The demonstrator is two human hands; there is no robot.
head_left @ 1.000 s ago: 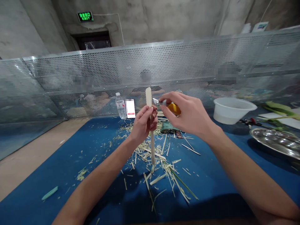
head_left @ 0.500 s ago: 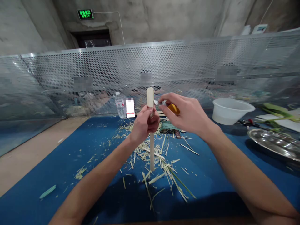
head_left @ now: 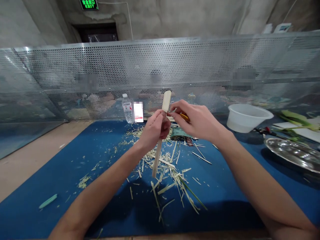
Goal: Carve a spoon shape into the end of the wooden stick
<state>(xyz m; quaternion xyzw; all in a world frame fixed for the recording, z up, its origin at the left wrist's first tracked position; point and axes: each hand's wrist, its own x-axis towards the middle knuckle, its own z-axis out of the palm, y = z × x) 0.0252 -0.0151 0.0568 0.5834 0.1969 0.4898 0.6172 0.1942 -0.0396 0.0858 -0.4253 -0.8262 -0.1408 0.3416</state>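
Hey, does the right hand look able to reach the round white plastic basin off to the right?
Probably yes: nothing stands between the right hand and the white plastic basin, though its fingers are pinching a small orange-handled blade.

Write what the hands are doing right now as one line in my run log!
left hand: grips pale stick | right hand: pinches orange-handled knife, blade beside stick | below: plant shavings on blue mat
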